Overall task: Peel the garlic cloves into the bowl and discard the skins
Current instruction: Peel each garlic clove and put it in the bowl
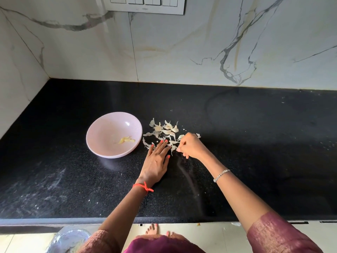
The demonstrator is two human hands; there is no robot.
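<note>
Black table (255, 143), marble wall behind, switch plate (145, 4) at top edge.

Pink bowl (102, 125) sits upright on the table, left of centre. A few peeled garlic cloves (125, 140) lie inside, low on its right side.

Garlic skins (167, 130) are scattered in a loose pile on the table just right of the bowl, not in it. A few stray bits lie further out to the right.

L hand (156, 161): palm down, flat on the table, fingers (160, 147) straight and together. The tips touch the near-left edge of the skin pile. Grips nothing. Red thread (144, 187) on the wrist.

R hand (191, 147): at the near-right edge of the pile, fingers curled in toward the palm, knuckles up. Fingertips are right at the skins. Can't tell if a skin is pinched or it's just closed against them. Silver bracelet (221, 175) on the wrist.

The hands are close together, the pile's near edge between them. Both sleeves are maroon/pink. A bare foot (152, 229) shows on the floor below the table edge.
</note>
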